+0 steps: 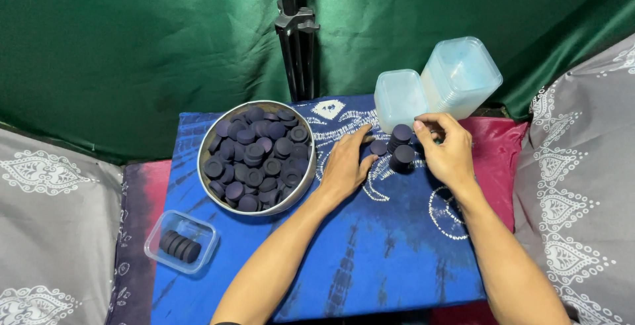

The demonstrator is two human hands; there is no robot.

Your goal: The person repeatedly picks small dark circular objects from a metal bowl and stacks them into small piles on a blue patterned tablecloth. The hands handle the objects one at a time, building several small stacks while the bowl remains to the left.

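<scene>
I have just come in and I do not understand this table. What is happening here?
A person is handling dark purple round discs on a blue patterned cloth. The right hand touches two short stacks of discs; the left hand lies flat beside them. A round metal bowl is full of discs. A small clear plastic box holds a row of them. Empty stacked clear containers lie behind.

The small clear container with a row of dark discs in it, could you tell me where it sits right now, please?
In the head view, the small clear container sits at the blue cloth's near-left corner, just below the round metal bowl of discs and left of the left forearm.
</scene>
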